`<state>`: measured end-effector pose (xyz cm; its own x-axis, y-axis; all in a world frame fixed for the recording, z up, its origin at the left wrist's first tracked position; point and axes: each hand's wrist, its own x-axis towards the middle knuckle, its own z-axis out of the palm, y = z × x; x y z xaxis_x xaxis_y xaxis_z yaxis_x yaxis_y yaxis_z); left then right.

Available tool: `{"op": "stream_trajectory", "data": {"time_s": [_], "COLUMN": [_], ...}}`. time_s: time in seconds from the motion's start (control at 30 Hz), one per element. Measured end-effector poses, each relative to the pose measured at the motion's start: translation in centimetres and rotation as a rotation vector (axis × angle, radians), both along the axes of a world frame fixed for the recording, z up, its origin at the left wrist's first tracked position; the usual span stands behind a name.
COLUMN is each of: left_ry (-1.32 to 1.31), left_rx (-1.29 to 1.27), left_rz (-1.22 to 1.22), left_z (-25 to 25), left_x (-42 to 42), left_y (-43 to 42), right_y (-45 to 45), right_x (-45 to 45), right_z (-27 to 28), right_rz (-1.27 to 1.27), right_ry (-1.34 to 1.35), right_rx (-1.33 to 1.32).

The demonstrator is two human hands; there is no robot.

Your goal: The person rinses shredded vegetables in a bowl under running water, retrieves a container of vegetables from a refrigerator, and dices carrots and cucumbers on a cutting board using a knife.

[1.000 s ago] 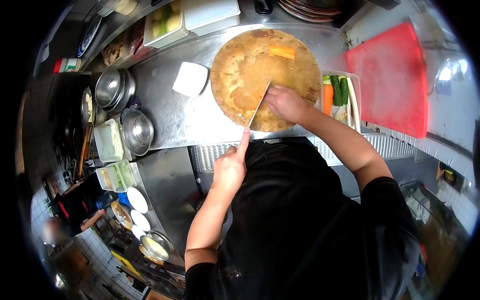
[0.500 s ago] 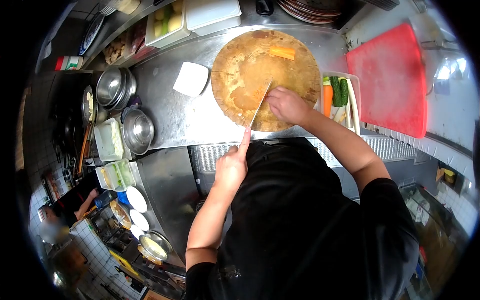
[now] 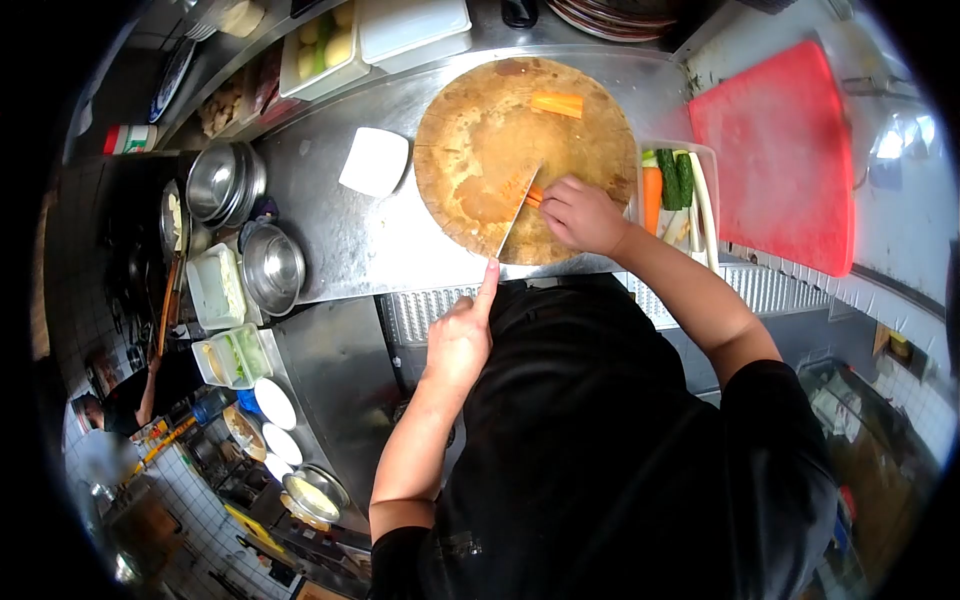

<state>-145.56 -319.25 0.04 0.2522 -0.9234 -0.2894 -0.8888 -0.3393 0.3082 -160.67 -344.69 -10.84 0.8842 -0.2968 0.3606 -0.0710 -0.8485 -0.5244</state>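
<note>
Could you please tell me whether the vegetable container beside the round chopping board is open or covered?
Open: no lid covers the container, and a carrot and cucumbers show inside.

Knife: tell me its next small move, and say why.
Probably one more short slice by the left hand with the knife: the carrot piece at the right hand's fingertips pokes out beside the blade, and small orange bits lie on the blade's other side.

Glare whitens the counter (image 3: 365, 240); fisheye distortion bends the edges.
</note>
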Motion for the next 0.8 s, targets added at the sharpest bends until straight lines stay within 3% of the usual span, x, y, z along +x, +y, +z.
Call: {"op": "stream_trajectory", "data": {"time_s": [0.17, 0.47, 0.8], "left_ry": [-0.025, 0.016, -0.019], "left_rx": [0.003, -0.093, -0.085], "left_rz": [0.021, -0.004, 0.015], "left_z": [-2.8, 0.1, -2.4], "left_x": [-0.2, -0.9, -1.1], "left_y": [-0.5, 0.0, -0.5], "right_y": [-0.3, 0.1, 0.1], "right_x": [0.0, 0.6, 0.6], "right_z": [-0.5, 0.3, 0.7], "right_rz": [0.033, 0.023, 0.016], "right_ry": [0.007, 0.08, 0.099], "right_rx": [-0.022, -0.013, -0.019]}}
